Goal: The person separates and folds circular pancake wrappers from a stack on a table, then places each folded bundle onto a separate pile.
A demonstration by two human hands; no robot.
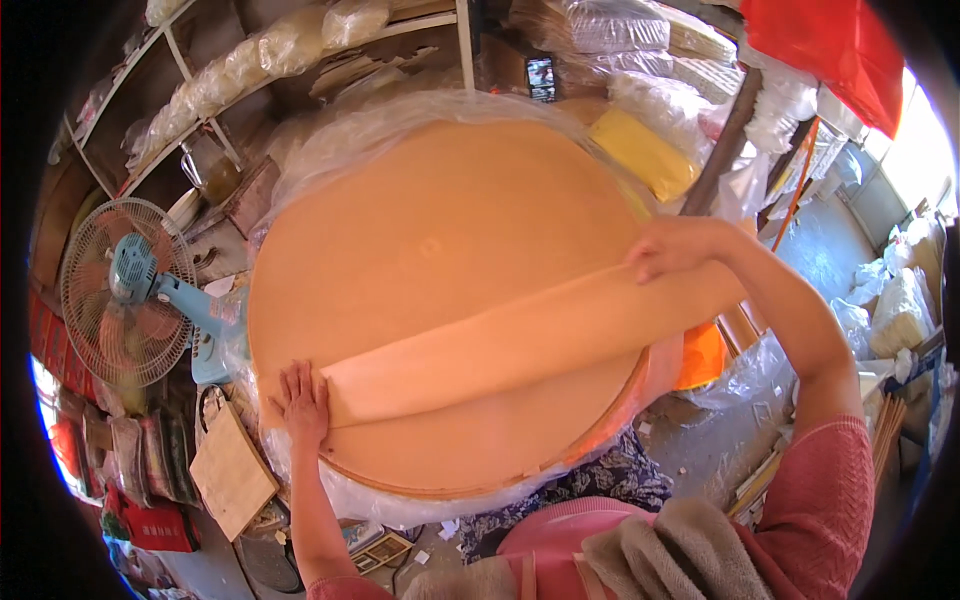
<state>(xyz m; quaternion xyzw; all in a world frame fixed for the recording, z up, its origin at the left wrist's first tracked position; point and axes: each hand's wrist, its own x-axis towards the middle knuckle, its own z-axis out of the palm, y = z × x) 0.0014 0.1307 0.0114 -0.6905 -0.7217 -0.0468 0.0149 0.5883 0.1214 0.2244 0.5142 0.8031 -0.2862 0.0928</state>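
A large round stack of thin orange-brown sheets, probably paper, lies in front of me on clear plastic. Across its nearer half runs a long, lighter band of the same sheet material, which looks like a folded or loose strip. Its right end extends past the rim of the disc. My left hand rests flat with spread fingers at the band's left end, touching the sheets. At the right, my right hand has its fingers curled on the band's far edge; the fingertips are slightly blurred.
A blue electric fan stands close by on the left. Shelves with plastic-wrapped bundles rise behind. A yellow package lies beyond the disc's right rim, near a dark post. A wooden board leans at lower left.
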